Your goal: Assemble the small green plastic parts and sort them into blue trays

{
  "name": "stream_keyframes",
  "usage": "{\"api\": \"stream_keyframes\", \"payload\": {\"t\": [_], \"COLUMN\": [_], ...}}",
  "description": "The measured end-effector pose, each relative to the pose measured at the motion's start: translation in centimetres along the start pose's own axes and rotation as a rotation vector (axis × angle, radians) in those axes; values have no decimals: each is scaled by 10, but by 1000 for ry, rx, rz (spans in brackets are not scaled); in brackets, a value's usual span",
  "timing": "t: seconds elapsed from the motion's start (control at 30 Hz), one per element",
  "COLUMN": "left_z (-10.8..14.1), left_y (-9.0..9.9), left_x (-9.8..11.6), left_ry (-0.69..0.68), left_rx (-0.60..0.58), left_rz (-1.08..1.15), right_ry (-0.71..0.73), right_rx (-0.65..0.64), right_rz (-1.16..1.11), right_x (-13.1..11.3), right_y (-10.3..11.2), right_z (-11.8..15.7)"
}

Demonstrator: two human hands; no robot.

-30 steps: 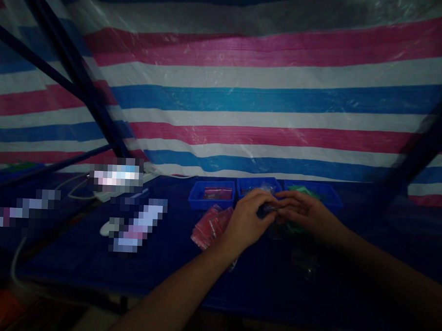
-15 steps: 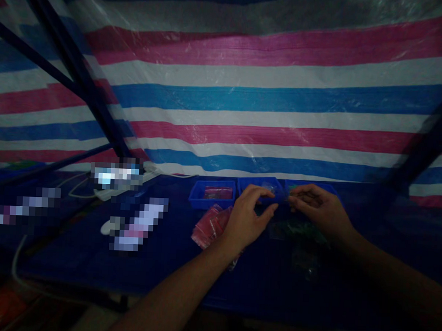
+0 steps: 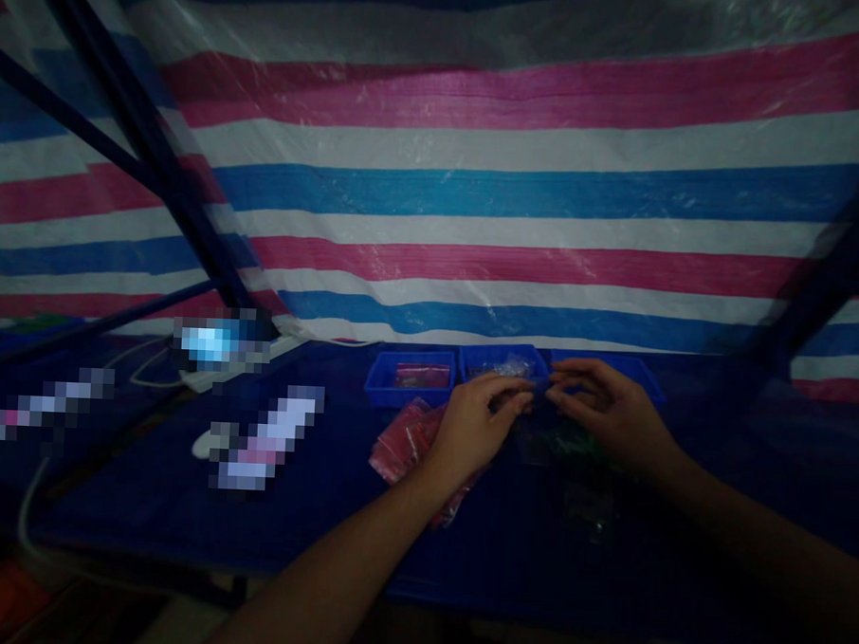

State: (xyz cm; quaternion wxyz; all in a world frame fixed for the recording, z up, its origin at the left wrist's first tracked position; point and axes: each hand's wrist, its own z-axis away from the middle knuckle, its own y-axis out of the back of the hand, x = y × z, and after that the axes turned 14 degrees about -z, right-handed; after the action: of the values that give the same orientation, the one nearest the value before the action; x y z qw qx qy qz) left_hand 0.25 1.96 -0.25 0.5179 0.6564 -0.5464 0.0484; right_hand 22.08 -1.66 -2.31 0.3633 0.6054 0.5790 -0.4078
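Note:
My left hand (image 3: 476, 419) is in front of the middle blue tray (image 3: 503, 352), its thumb and fingertips drawn together. My right hand (image 3: 607, 401) is just to the right, fingers curled and its thumb near the index finger. The fingertips of both hands almost meet; anything between them is too small and dark to make out. Red plastic zip bags (image 3: 402, 441) lie in a pile, partly under my left wrist. Clear packets (image 3: 509, 366) sit in the middle tray. Below my right hand is a dark green bundle (image 3: 573, 442), hard to make out.
A left blue tray (image 3: 408, 394) holds a reddish packet (image 3: 422, 375); a right blue tray (image 3: 644, 377) is partly behind my hand. A clear packet (image 3: 590, 509) lies on the blue table (image 3: 363, 537). A power strip (image 3: 203, 379), cables and a white rounded object (image 3: 209, 443) are at left.
My left fingers have closed from a spread pose and lowered slightly. My right hand has shifted a little left, toward the left fingertips. More of the middle tray's clear packets now shows.

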Motion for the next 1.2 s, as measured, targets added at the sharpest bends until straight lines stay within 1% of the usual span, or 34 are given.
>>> {"api": "stream_keyframes", "payload": {"t": [0.13,0.2,0.3,0.37,0.53,0.67,0.77,0.83,0.93,1.0,1.07,1.13,1.2], "left_z": [1,0,-1,-1,-1,-1,-1,0,1,2,2,2,0], "left_y": [-5,-7,-9,-9,-10,-12,-13,-12,-8,-5,-3,-3,-5], "left_x": [-3,-3,-2,-1,-2,-6,-8,-7,-2,3,6,5,0], "left_ry": [85,106,115,122,97,84,76,74,84,74,42,19,30], "left_rx": [-43,-46,-64,-68,-38,-42,-35,-27,-38,-70,-87,-63,-31], "left_rz": [156,179,191,194,170,216,232,182,96,105,155,198,221], "right_ry": [-55,-68,-66,-69,-63,-79,-62,-38,59,165,266,339,387], "right_rx": [-71,-48,23,45,30,-4,37,66,84,-2,-160,-303,-372], "right_rz": [10,40,56,55,17,-14,-1,25,128,220,291,343,383], "right_x": [-4,-7,-9,-9,-9,-10,-10,-10,-10,-11,-13,-15,-17], "right_y": [-2,-3,-4,-3,-5,-7,-6,-4,-1,-1,-2,-4,-6], "right_z": [1,1,1,1,2,3,3,3,4,5,5,5,5]}}
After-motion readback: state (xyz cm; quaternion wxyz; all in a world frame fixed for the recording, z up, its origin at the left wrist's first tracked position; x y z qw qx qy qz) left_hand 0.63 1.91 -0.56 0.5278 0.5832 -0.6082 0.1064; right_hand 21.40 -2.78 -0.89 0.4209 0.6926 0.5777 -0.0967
